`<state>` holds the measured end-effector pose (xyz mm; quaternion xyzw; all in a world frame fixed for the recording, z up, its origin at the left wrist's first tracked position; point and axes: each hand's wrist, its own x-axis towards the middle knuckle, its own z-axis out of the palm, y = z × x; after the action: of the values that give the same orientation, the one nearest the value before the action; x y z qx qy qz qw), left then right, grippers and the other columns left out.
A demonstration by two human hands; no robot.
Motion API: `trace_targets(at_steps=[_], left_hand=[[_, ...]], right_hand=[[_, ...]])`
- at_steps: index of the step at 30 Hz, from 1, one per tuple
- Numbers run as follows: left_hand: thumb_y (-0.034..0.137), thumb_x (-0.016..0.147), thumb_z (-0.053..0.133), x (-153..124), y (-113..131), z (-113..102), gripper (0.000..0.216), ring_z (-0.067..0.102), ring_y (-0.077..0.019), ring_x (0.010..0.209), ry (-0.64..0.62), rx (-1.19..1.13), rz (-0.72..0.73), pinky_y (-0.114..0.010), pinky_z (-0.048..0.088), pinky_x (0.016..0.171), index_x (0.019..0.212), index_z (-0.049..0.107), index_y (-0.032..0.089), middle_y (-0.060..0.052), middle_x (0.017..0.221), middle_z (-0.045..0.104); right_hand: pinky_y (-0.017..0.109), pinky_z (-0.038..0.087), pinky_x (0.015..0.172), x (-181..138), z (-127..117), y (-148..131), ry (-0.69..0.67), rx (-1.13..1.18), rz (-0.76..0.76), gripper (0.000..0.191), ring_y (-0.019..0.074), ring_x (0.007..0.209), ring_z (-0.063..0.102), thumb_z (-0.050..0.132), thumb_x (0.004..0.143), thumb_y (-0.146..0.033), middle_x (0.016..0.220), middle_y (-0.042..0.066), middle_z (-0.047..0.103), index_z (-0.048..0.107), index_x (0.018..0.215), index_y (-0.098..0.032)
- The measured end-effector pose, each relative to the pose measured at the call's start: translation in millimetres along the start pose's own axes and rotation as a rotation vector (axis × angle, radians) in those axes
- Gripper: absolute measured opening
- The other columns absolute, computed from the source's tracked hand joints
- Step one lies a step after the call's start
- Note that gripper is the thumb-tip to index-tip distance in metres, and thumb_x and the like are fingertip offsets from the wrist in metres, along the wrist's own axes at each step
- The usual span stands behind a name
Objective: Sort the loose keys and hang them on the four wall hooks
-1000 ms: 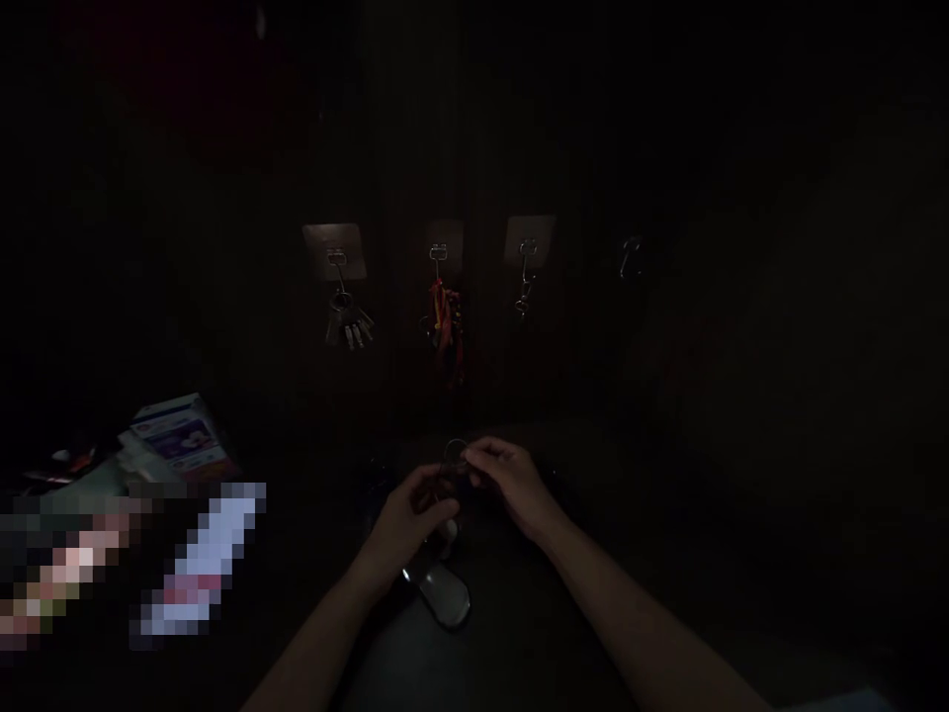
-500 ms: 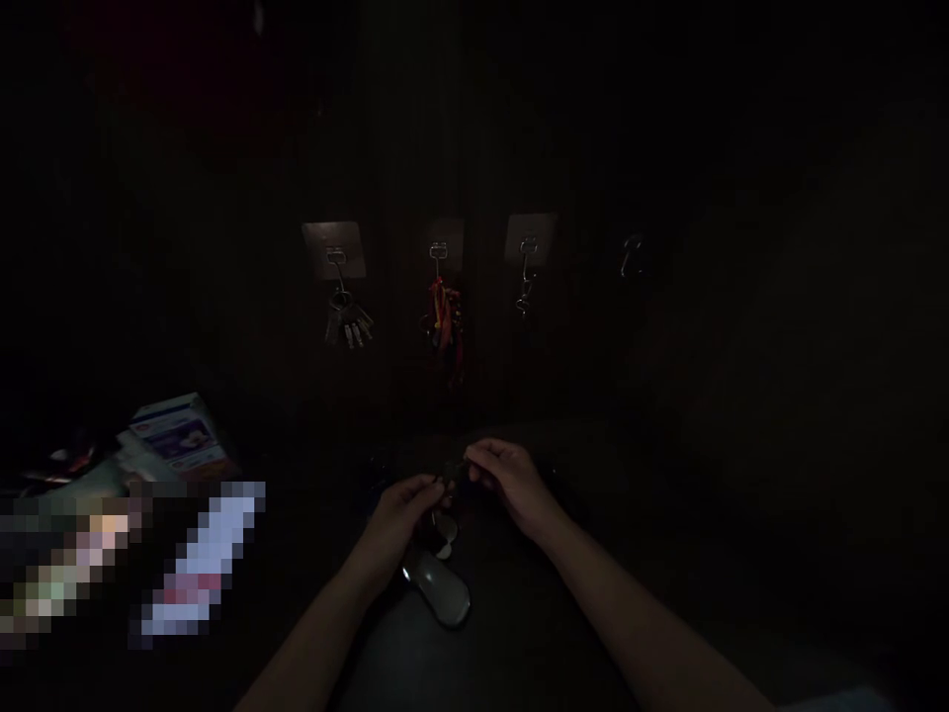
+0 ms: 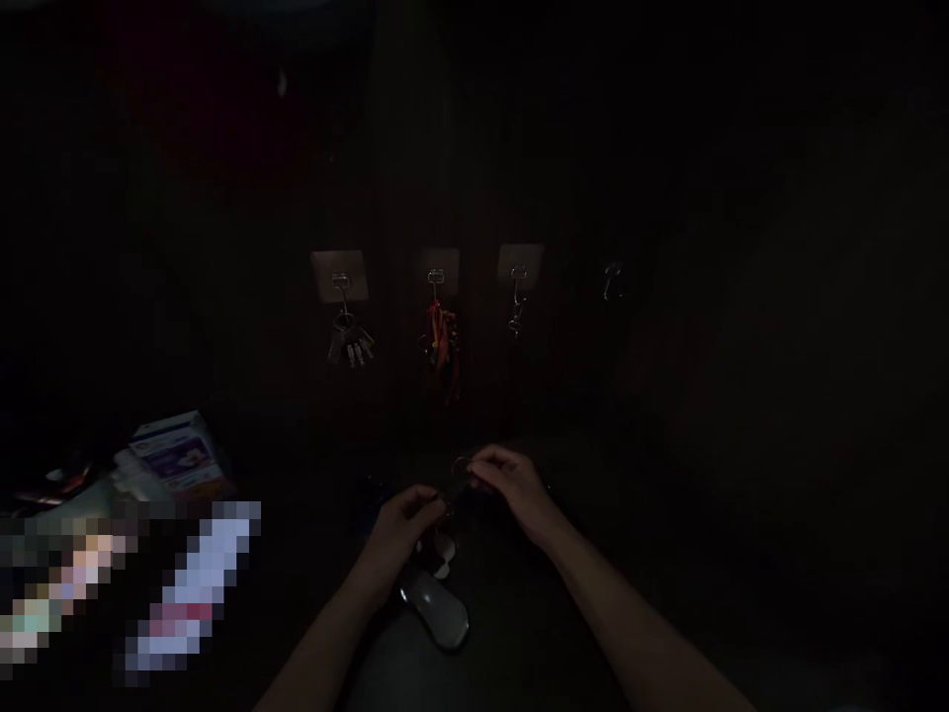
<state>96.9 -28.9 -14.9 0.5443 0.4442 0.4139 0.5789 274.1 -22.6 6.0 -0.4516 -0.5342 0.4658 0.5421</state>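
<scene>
Head camera view, in very dim light: closest to you, your two bare forearms reached in from the bottom edge, and between them a glossy grey rounded object (image 3: 439,611) lay on a dark surface (image 3: 400,682), its upper end near your left wrist. Just above it, a small pale lobed piece (image 3: 443,556) showed below your left fingertips; you could not have told in that gloom whether it hung from them. Your left hand (image 3: 406,524) had its thumb and fingers pinched around a small dark piece (image 3: 448,509), too dim to identify. Your right hand (image 3: 515,485), a little farther out, closed its thumb and forefinger on a thin ring (image 3: 461,465), which stuck out toward your left hand; the two hands were near each other but apart. Over to your left lay a pale strip (image 3: 194,593) blurred into squares, and beyond it a white and purple box (image 3: 182,457) stood tilted. Farthest off, a row of hooks faced you: a bunch of keys (image 3: 351,341) hung on the leftmost, a tangle of red and orange cords (image 3: 443,341) on the next, a metal clasp (image 3: 515,318) on the third, and a fourth hook (image 3: 612,281) showed faintly to the right.
</scene>
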Motion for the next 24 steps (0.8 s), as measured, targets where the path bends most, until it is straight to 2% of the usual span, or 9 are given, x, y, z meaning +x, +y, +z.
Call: trace_targets(at_steps=[6, 13, 18, 24], left_hand=[[0.039, 0.069, 0.062, 9.3, -9.0, -0.1, 0.022, 0.058, -0.0162, 0.070, 0.077, 0.203, 0.156, -0.023, 0.044, 0.064, 0.077, 0.064, 0.018, 0.001, 0.072, 0.064], [0.046, 0.076, 0.054, 11.4, -10.6, -5.4, 0.030, 0.063, -0.0212, 0.085, 0.105, 0.210, 0.207, -0.028, 0.048, 0.075, 0.085, 0.066, 0.020, -0.003, 0.084, 0.069], [0.047, 0.076, 0.054, 18.6, -18.5, -9.9, 0.031, 0.062, -0.0199, 0.076, 0.259, 0.248, 0.245, -0.027, 0.047, 0.068, 0.082, 0.064, 0.019, -0.002, 0.076, 0.066], [0.049, 0.074, 0.054, 23.6, -24.6, -11.0, 0.032, 0.059, -0.0172, 0.065, 0.281, 0.225, 0.235, -0.026, 0.045, 0.061, 0.078, 0.063, 0.019, 0.000, 0.066, 0.062]], right_hand=[[0.024, 0.038, 0.060, 2.7, -8.6, -2.4, 0.026, -0.129, -0.139, 0.018, 0.0118, 0.062, 0.050, 0.061, 0.075, -0.038, 0.063, -0.004, 0.055, 0.063, 0.071, -0.019], [0.024, 0.041, 0.060, 12.0, -23.8, -21.2, 0.155, -0.186, -0.261, 0.022, 0.0119, 0.061, 0.053, 0.056, 0.079, -0.041, 0.066, -0.003, 0.056, 0.060, 0.077, -0.020], [0.024, 0.043, 0.058, 28.0, -40.2, -48.0, 0.306, -0.199, -0.373, 0.023, 0.0117, 0.062, 0.055, 0.055, 0.079, -0.043, 0.071, -0.001, 0.060, 0.058, 0.079, -0.020], [0.021, 0.040, 0.049, 59.4, -55.4, -82.8, 0.423, -0.169, -0.527, 0.022, 0.0089, 0.053, 0.052, 0.055, 0.079, -0.041, 0.069, -0.001, 0.061, 0.057, 0.078, -0.019]])
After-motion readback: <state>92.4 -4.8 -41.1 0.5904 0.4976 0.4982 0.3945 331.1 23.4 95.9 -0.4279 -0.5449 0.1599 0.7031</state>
